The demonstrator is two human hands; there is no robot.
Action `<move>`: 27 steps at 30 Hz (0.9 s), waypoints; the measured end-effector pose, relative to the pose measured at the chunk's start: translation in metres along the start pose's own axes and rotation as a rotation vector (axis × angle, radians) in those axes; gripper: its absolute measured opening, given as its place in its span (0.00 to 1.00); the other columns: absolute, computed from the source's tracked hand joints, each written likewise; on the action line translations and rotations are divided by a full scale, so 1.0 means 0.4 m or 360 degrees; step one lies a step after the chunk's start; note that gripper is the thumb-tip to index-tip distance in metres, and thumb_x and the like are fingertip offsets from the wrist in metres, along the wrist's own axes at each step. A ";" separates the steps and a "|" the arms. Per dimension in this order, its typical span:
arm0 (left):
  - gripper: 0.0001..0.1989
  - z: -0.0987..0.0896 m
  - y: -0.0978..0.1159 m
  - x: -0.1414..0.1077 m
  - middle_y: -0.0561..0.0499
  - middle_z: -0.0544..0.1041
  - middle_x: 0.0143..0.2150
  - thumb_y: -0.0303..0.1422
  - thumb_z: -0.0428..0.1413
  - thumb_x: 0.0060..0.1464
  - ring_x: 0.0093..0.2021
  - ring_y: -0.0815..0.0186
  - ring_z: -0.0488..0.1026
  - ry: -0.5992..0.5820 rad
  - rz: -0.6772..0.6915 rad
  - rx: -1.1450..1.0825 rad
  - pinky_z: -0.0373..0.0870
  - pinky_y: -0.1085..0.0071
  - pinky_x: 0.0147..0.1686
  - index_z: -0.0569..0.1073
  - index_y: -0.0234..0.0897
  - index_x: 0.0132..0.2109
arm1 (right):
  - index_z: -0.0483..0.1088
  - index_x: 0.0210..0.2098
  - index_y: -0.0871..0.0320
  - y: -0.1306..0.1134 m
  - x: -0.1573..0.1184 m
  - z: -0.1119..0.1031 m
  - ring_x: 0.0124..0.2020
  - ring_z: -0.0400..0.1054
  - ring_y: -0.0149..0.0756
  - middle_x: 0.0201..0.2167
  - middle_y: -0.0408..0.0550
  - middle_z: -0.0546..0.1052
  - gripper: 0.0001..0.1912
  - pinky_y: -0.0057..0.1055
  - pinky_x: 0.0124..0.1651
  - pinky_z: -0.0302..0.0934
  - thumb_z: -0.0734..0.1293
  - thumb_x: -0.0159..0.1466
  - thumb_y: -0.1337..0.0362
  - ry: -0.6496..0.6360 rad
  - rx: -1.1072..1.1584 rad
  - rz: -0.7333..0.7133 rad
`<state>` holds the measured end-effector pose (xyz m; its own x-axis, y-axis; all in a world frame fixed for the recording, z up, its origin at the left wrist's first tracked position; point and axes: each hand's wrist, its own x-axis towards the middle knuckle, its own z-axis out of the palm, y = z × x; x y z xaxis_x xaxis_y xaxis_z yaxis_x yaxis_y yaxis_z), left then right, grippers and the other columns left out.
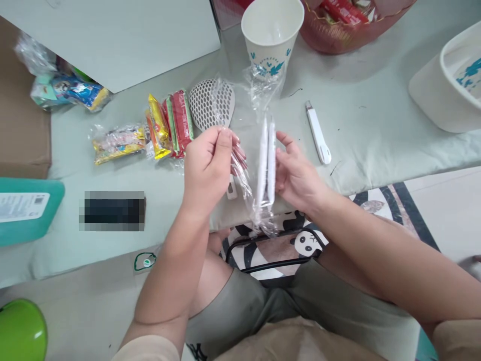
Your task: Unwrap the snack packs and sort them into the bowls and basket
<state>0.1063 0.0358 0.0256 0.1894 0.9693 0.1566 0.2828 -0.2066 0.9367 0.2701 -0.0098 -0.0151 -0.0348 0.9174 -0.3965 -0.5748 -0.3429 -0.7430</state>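
My left hand (208,163) is closed, pinching one side of a clear plastic wrapper (244,183) between thumb and fingers. Two slim white packs (262,165) stand edge-on side by side within the crinkled plastic. On their right edge is my right hand (296,173), its fingertips against them and partly hidden behind. Both hands are over the front of the table. Beyond them lies a grey slotted skimmer (212,103), its handle mostly covered by my left hand. A white utility knife (318,134) rests on the cloth to the right.
A white paper cup (271,37) stands behind the hands, near a red bowl (353,32) of wrapped snacks. Snack packs (120,143) lie on the left by a white box (124,35). A white bin (432,95) is at right, a blurred dark object (112,210) at left.
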 end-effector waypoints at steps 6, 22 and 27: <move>0.15 -0.001 0.022 0.018 0.60 0.59 0.18 0.46 0.61 0.62 0.13 0.75 0.55 0.0016 -0.0045 -0.0702 0.46 0.75 0.09 0.72 0.42 0.34 | 0.70 0.48 0.51 -0.025 -0.008 -0.001 0.36 0.76 0.43 0.43 0.49 0.80 0.27 0.40 0.35 0.71 0.63 0.61 0.38 -0.0228 0.0279 0.0339; 0.14 -0.074 0.096 0.027 0.64 0.54 0.14 0.35 0.55 0.68 0.08 0.80 0.42 -0.0363 0.0097 -0.1543 0.55 0.86 0.07 0.80 0.36 0.35 | 0.72 0.49 0.52 0.010 -0.015 0.009 0.50 0.76 0.51 0.40 0.50 0.81 0.34 0.52 0.54 0.71 0.71 0.55 0.34 -0.0344 0.0258 0.0321; 0.15 -0.106 0.089 0.032 0.66 0.51 0.13 0.40 0.56 0.67 0.05 0.83 0.41 -0.0411 0.0207 -0.1663 0.55 0.87 0.07 0.82 0.36 0.38 | 0.74 0.51 0.53 0.027 -0.007 0.003 0.51 0.77 0.52 0.40 0.51 0.82 0.34 0.52 0.54 0.71 0.72 0.54 0.37 -0.0278 0.0318 0.0292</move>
<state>0.0790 0.0463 0.0743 0.3870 0.8657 0.3176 -0.6714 0.0285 0.7405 0.2631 -0.0157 -0.0216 -0.2826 0.8707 -0.4025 -0.6946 -0.4752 -0.5402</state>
